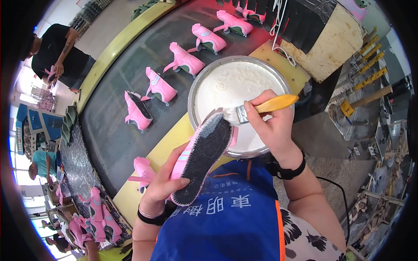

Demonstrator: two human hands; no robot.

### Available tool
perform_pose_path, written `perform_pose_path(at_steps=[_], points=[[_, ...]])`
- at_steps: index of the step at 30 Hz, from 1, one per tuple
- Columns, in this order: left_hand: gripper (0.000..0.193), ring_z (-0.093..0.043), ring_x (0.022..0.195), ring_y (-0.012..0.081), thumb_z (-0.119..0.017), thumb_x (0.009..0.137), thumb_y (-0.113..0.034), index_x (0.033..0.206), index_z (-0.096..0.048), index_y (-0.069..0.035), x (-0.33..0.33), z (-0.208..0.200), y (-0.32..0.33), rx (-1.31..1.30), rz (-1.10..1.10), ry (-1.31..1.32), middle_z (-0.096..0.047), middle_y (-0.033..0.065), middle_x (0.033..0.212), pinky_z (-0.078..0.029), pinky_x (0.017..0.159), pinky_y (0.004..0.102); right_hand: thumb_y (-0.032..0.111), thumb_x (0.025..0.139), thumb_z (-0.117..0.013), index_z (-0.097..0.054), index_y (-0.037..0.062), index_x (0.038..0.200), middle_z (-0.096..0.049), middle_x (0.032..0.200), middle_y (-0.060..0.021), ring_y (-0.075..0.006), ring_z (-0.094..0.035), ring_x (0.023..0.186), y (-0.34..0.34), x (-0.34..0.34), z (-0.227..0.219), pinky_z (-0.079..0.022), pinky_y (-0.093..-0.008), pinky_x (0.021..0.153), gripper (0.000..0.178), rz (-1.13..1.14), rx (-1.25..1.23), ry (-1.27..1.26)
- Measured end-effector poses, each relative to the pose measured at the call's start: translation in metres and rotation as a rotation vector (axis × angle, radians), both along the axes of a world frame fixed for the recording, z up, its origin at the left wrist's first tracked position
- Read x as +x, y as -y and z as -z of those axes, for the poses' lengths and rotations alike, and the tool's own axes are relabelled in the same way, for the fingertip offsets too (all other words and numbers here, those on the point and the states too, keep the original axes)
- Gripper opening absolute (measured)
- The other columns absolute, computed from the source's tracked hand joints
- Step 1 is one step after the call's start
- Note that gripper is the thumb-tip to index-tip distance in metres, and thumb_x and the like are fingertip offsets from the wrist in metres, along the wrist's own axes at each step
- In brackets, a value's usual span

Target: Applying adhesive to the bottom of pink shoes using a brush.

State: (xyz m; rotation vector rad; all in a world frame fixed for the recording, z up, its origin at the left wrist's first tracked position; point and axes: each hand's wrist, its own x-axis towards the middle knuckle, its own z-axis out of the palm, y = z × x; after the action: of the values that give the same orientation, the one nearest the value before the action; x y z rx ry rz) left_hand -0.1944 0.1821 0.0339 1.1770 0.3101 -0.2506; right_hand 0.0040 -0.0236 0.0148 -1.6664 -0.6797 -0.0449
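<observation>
Beside the white-filled basin (248,154), the pink shoe (201,158) is being gripped sole-up by the left hand (165,185) with curled fingers, while the brush (279,103) is being pinched by the right hand's (275,126) closed fingers, only the far end apparently being coated, most being left.

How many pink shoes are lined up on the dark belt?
6, in a row rising rightward: nearest shoe, second shoe, third shoe, fourth shoe, fifth shoe, and farthest shoe beside the black flaps. More may hide behind those.
</observation>
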Motion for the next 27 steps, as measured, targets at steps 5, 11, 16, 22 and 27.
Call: perform_pose_path(at_steps=[5, 11, 16, 22, 27], points=[[0.098, -0.056, 0.131, 0.0298, -0.067, 0.071, -0.028, 0.154, -0.026, 0.006, -0.002, 0.006, 0.007, 0.106, -0.079, 0.077, -0.051, 0.023, 0.144, -0.045, 0.108, 0.0377, 0.007, 0.091, -0.074, -0.06, 0.0028, 0.085, -0.063, 0.065, -0.0015, -0.0049, -0.059, 0.056, -0.013, -0.01, 0.011, -0.043, -0.0224, 0.051, 0.015, 0.063, 0.053, -0.064], [0.097, -0.052, 0.135, 0.0295, -0.068, 0.073, -0.027, 0.155, -0.026, 0.004, -0.008, 0.003, 0.009, 0.125, -0.096, 0.086, -0.048, 0.0216, 0.147, -0.041, 0.112, 0.0385, 0.007, 0.091, -0.074, -0.059, 0.0029, 0.082, -0.061, 0.062, -0.0016, -0.0059, -0.058, 0.055, -0.017, -0.017, 0.003, -0.043, -0.0231, 0.051, 0.018, 0.126, 0.121, -0.061], [0.096, -0.05, 0.137, 0.0296, -0.069, 0.075, -0.027, 0.155, -0.025, 0.003, -0.011, 0.012, 0.005, 0.174, -0.082, 0.151, -0.047, 0.0214, 0.148, -0.038, 0.113, 0.0397, 0.006, 0.091, -0.074, -0.059, 0.0027, 0.082, -0.062, 0.063, -0.0019, -0.0055, -0.058, 0.055, -0.017, -0.024, 0.003, -0.042, -0.024, 0.051, 0.018, 0.126, 0.071, -0.11], [0.092, -0.048, 0.135, 0.0257, -0.07, 0.077, -0.018, 0.156, -0.026, 0.0, -0.017, 0.026, 0.002, 0.266, -0.104, 0.229, -0.047, 0.0176, 0.146, -0.036, 0.114, 0.0385, 0.006, 0.09, -0.075, -0.059, 0.0026, 0.081, -0.06, 0.064, -0.003, -0.0058, -0.053, 0.055, -0.015, -0.029, -0.002, -0.042, -0.0251, 0.052, 0.019, 0.156, 0.071, -0.062], [0.092, -0.049, 0.134, 0.0257, -0.069, 0.078, -0.018, 0.157, -0.025, -0.001, -0.014, 0.025, 0.006, 0.233, -0.201, 0.269, -0.048, 0.0173, 0.145, -0.037, 0.113, 0.0389, 0.003, 0.09, -0.074, -0.058, 0.0021, 0.08, -0.06, 0.065, -0.0035, -0.0081, -0.053, 0.056, -0.017, -0.051, 0.004, -0.042, -0.0255, 0.054, 0.018, 0.077, 0.041, -0.053]])
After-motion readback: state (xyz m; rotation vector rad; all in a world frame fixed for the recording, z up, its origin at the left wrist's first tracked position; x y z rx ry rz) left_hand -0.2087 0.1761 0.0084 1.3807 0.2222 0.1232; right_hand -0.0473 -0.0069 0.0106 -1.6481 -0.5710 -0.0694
